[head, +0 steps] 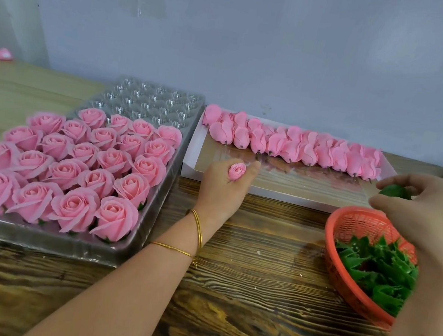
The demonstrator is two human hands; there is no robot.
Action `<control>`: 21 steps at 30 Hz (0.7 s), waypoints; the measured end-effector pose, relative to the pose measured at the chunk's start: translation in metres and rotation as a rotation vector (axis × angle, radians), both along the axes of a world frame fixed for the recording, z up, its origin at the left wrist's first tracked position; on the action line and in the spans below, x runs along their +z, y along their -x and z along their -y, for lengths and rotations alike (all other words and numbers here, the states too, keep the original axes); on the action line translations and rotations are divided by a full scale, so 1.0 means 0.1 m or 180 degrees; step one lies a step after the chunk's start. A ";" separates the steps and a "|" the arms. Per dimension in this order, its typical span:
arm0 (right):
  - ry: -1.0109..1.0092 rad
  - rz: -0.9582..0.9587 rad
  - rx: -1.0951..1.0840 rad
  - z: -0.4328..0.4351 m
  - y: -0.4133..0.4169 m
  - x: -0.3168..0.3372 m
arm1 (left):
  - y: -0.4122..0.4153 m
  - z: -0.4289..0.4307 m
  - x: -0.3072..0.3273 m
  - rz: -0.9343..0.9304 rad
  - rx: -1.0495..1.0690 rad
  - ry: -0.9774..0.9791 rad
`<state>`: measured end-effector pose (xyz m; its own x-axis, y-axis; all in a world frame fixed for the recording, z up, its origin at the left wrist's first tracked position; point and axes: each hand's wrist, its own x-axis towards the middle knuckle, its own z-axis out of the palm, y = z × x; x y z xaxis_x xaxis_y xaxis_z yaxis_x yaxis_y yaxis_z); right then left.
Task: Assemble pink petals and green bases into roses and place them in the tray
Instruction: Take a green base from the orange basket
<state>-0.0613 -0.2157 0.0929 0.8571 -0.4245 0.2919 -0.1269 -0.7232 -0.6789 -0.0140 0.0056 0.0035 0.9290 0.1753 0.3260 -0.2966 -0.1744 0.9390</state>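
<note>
Left hand [220, 190] grips bud [237, 171] at box [194, 169] edge — right hand [424, 217] pinches green base [394, 191].

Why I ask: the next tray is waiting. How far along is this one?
Done: five rows of finished roses in the clear tray. In hand: left hand grips a pink bud, right hand pinches a green base. Left: far cups stand empty; buds wait in the white box, bases in the red basket.

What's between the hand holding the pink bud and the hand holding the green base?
Head view: only the bare shiny floor of the white box; its pink petal buds lie farther back.
</note>
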 end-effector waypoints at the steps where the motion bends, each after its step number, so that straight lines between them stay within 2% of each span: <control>1: -0.0024 0.0105 0.0056 -0.02 0.00 0.00 | 0.00 0.00 0.00 -0.0006 -0.0007 0.0004; 5: -0.0276 0.0444 0.0485 -0.12 -0.02 0.01 | 0.00 -0.01 0.00 -0.0002 -0.0025 0.0041; 9: -0.1128 0.0633 0.1209 -0.38 -0.06 0.02 | -0.01 -0.01 -0.01 -0.0019 -0.0071 0.0129; 12: -0.1908 0.0504 0.1694 -0.61 -0.10 -0.03 | -0.04 -0.02 -0.03 -0.0145 -0.0051 0.0243; 17: -0.2627 0.0162 0.1928 -0.87 -0.20 -0.19 | -0.06 -0.03 -0.02 -0.0170 0.0020 0.0406; 21: -0.2264 -0.0166 0.1600 -0.98 -0.27 -0.37 | -0.07 -0.04 0.01 -0.0251 0.0099 0.0766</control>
